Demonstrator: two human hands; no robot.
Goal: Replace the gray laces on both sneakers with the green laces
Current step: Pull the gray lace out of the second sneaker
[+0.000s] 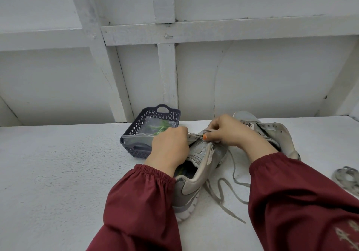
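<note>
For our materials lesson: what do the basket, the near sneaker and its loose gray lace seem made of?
Basket: likely moulded plastic, matte dark gray; lattice cut-outs, handle slot. Near sneaker: mesh fabric with smooth panels, leather or synthetic, dull. Gray lace: flat woven textile, lying limp.

Head-worn wide-angle view, looking forward and down over the person's own arms.

The camera sits above and behind the left hand point(168, 146) and right hand point(232, 132), close enough that both maroon sleeves point(139, 208) fill the bottom edge. It faces across the white table point(58, 173) toward the white panelled wall point(252, 76), which takes the whole upper half. Just beyond the left hand sits the purple basket point(136, 126); the gray sneaker point(194, 180) lies under both hands, a second sneaker point(279, 134) past the right hand. Lines bow at the edges.
</note>
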